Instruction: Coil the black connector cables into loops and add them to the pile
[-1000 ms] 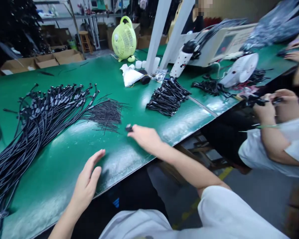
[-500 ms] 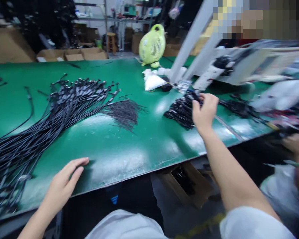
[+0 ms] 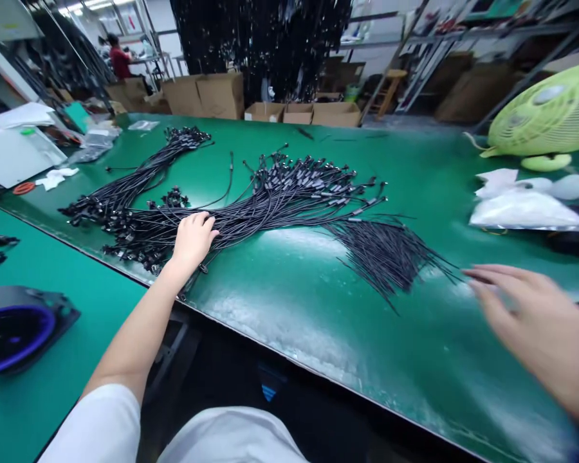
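My left hand [image 3: 193, 243] rests on a spread bundle of black cables [image 3: 251, 215], its fingers curled down around some of them, with the fingertips partly hidden. Small connectors cluster at both ends of the bundle. Beside its right end lies a fanned pile of thin black strips [image 3: 383, 251], which look like cable ties. At the right, my right hand [image 3: 535, 315] is smeared by motion. Its thumb and forefinger are near the tips of the outermost strips. Whether it holds anything does not show.
Behind my left hand lies a second cable bundle [image 3: 145, 170]. A yellow-green fan [image 3: 550, 112] and a white plastic bag [image 3: 525, 209] stand at the back right. A dark round device [image 3: 19, 331] sits at lower left. Cardboard boxes [image 3: 335, 114] line the far edge.
The view has swung left. My left hand has gone from the table's front edge onto the cables. My right hand has left the black bundle at the right and come beside the strips.
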The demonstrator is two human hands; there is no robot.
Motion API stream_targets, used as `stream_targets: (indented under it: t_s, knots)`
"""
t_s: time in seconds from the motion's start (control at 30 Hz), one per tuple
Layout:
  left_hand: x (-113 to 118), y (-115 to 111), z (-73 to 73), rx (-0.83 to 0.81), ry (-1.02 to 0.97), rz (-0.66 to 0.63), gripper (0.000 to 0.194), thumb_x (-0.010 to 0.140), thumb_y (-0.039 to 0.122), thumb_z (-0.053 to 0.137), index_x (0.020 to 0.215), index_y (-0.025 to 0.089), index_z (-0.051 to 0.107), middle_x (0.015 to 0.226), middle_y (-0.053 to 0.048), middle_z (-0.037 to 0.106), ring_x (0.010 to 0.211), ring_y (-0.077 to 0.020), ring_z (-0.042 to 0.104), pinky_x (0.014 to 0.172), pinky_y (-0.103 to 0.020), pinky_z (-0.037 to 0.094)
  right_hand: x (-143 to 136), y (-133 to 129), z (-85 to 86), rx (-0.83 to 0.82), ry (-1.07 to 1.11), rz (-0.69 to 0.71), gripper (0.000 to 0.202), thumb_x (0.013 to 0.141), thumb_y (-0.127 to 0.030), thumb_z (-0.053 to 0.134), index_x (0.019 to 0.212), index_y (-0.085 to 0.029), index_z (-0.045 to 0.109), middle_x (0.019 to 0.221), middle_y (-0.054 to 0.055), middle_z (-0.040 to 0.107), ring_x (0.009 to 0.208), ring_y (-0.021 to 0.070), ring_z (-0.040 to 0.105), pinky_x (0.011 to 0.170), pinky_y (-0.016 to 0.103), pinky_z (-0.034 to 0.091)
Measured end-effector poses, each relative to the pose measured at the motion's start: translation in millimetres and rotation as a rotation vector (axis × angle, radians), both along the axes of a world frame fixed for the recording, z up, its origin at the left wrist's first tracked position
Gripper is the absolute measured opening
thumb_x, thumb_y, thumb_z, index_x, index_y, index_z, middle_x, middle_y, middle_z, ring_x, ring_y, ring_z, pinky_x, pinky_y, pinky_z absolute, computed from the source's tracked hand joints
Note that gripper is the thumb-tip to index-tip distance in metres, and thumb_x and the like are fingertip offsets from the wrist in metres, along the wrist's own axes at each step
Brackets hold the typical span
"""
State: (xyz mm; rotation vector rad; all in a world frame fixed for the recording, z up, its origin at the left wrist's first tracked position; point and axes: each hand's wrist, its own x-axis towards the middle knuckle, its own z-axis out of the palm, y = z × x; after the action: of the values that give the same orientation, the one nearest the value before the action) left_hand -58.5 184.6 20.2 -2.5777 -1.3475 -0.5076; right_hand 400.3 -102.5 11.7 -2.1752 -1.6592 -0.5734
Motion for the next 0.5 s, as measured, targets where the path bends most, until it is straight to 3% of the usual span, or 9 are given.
stream_targets:
  t_s: [0.07, 0.13, 0.23, 0.33, 0.4, 0.43, 0.5]
  knots:
    - [2, 16, 4.5, -0.026, 0.047, -0.03, 0.023, 0.093, 0.025, 0.05, 0.1, 0.013, 0.069, 0.106, -0.016, 0.068, 0.099, -0.03, 0.061, 0.09, -0.044, 0.044, -40, 32, 5.7, -0.046, 0.117, 0.192, 0.028, 0.09, -0.037, 0.044, 0.097, -0.023, 0.066, 0.107, 0.012, 0.067, 0.098, 0.0243, 0.064, 0.089, 0.037, 0.051]
    - [6, 15, 14.0, -0.002, 0.019, -0.059, 0.024, 0.094, 0.024, 0.046, 0.095, 0.016, 0.069, 0.1, -0.013, 0.069, 0.093, -0.0268, 0.062, 0.087, -0.041, 0.044, -84, 64, 11.5, -0.088, 0.205, 0.344, 0.029, 0.093, -0.036, 0.042, 0.097, -0.021, 0.066, 0.108, 0.011, 0.066, 0.098, 0.0234, 0.065, 0.09, 0.037, 0.052]
    - [19, -24, 33.9, 0.132, -0.131, -0.227, 0.027, 0.097, 0.025, 0.041, 0.098, 0.019, 0.068, 0.095, -0.01, 0.069, 0.088, -0.0229, 0.06, 0.083, -0.036, 0.042, -155, 112, 21.2, -0.109, 0.276, 0.515, 0.033, 0.095, -0.034, 0.041, 0.12, -0.021, 0.059, 0.124, 0.012, 0.059, 0.106, 0.0235, 0.063, 0.09, 0.039, 0.053]
    - [32, -79, 52.3, 0.162, -0.108, -0.655, 0.025, 0.096, 0.021, 0.044, 0.092, 0.024, 0.069, 0.072, -0.004, 0.065, 0.068, -0.019, 0.055, 0.072, -0.033, 0.038, -211, 161, 33.8, -0.115, 0.262, 0.718, 0.042, 0.094, -0.034, 0.046, 0.134, -0.021, 0.049, 0.139, 0.014, 0.048, 0.117, 0.0238, 0.057, 0.094, 0.038, 0.05]
    - [31, -99, 61.1, 0.11, -0.131, -0.748, 0.023, 0.094, 0.019, 0.046, 0.097, 0.024, 0.069, 0.069, -0.004, 0.064, 0.064, -0.0184, 0.052, 0.067, -0.032, 0.037, -224, 189, 48.4, -0.154, 0.215, 0.819, 0.031, 0.095, -0.033, 0.044, 0.118, -0.021, 0.061, 0.125, 0.012, 0.059, 0.108, 0.0215, 0.06, 0.089, 0.035, 0.051]
    - [27, -100, 64.3, 0.065, -0.182, -0.716, 0.023, 0.094, 0.02, 0.047, 0.1, 0.024, 0.068, 0.07, -0.005, 0.064, 0.064, -0.0185, 0.052, 0.068, -0.032, 0.037, -222, 200, 58.8, -0.131, 0.205, 0.808, 0.027, 0.096, -0.031, 0.042, 0.104, -0.021, 0.066, 0.112, 0.009, 0.066, 0.098, 0.0195, 0.063, 0.084, 0.032, 0.051]
    - [11, -85, 68.2, -0.025, -0.332, -0.534, 0.023, 0.094, 0.023, 0.047, 0.102, 0.022, 0.068, 0.078, -0.007, 0.066, 0.071, -0.0195, 0.056, 0.073, -0.032, 0.039, -199, 212, 86.1, 0.05, 0.229, 0.652, 0.034, 0.097, -0.028, 0.037, 0.082, -0.02, 0.066, 0.087, 0.005, 0.07, 0.082, 0.0161, 0.063, 0.075, 0.028, 0.048]
